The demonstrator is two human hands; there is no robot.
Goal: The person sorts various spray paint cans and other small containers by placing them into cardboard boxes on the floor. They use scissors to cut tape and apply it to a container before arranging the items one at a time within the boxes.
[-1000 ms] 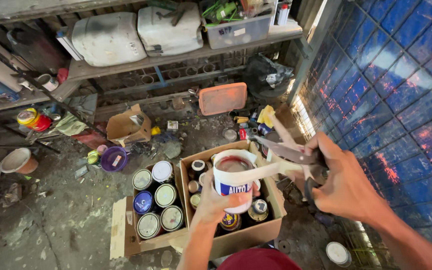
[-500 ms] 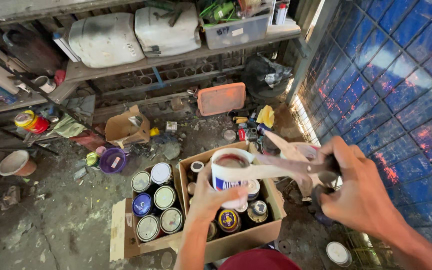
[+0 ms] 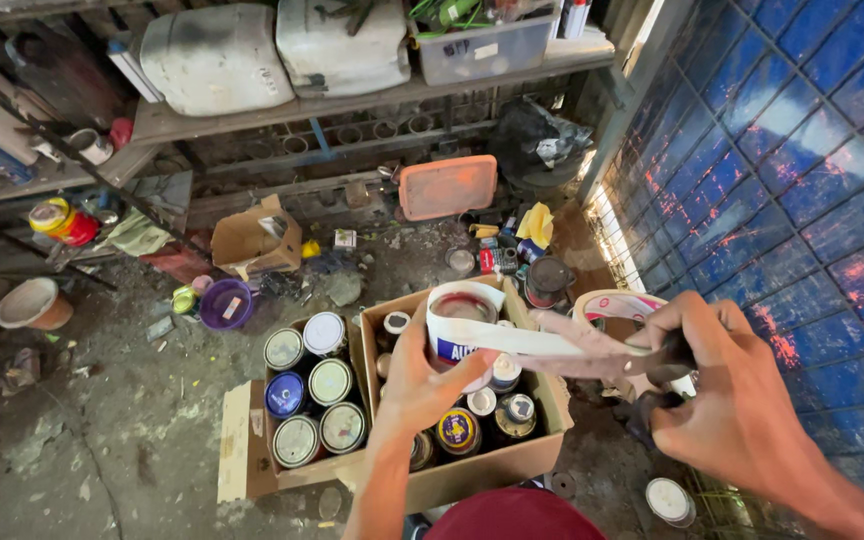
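My left hand (image 3: 430,378) grips a white paint can (image 3: 462,315) with a blue label, held above an open cardboard box (image 3: 537,455) full of small cans. The can is open and shows reddish paint inside. My right hand (image 3: 727,395) holds a paint-stained scraper (image 3: 577,350) by its dark handle, the flat blade lying across the can's rim. A second white can (image 3: 620,305) with red smears stands just behind the blade.
A second cardboard box (image 3: 242,450) to the left holds several lidded cans. A purple tub (image 3: 224,303), a small open carton (image 3: 252,238) and an orange lid (image 3: 447,186) lie on the dirty floor. Shelves with white jerrycans (image 3: 217,55) stand behind. A blue grid wall (image 3: 802,150) is at right.
The can in my left hand has risen slightly and come nearer. My right hand has drawn the scraper blade across the can's rim toward the right.
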